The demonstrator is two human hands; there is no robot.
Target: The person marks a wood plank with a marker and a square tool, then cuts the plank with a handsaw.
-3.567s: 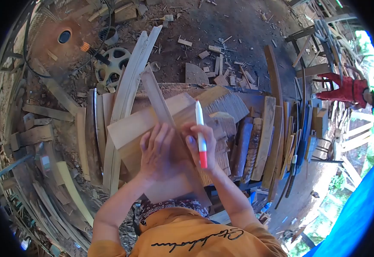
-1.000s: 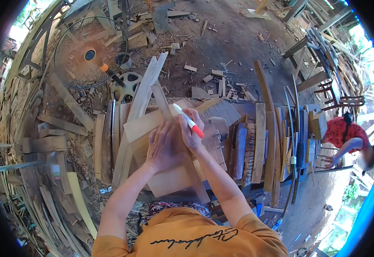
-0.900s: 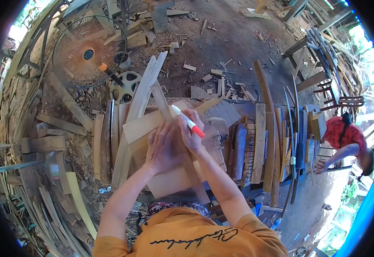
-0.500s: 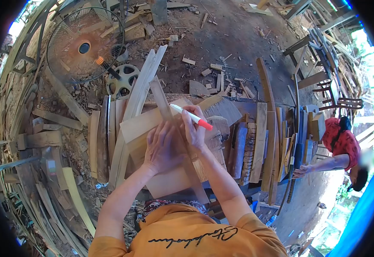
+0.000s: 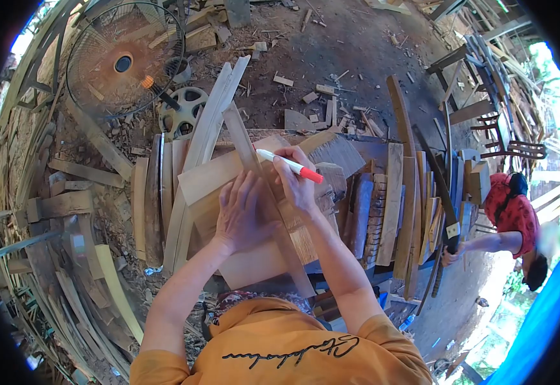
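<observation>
- Scraps are littering the workshop floor beyond the wood stack.
- Marking is apparently under way—the marker is meeting or nearing the strip's edge; lines drawn or remaining aren't showing clearly.
- The marker's long axis is slanting, tip pointing left and away, red end right and nearer.
- Right fingers are pinching it closed; the left hand is spreading open, pressing the wood.

The pen is white with a bright red end. The flat board is light tan, with soft wavy brown lines. The shirt is orangey yellow with curly black writing. The other person's top is red with dark spots. The big sheet is bright blue.
</observation>
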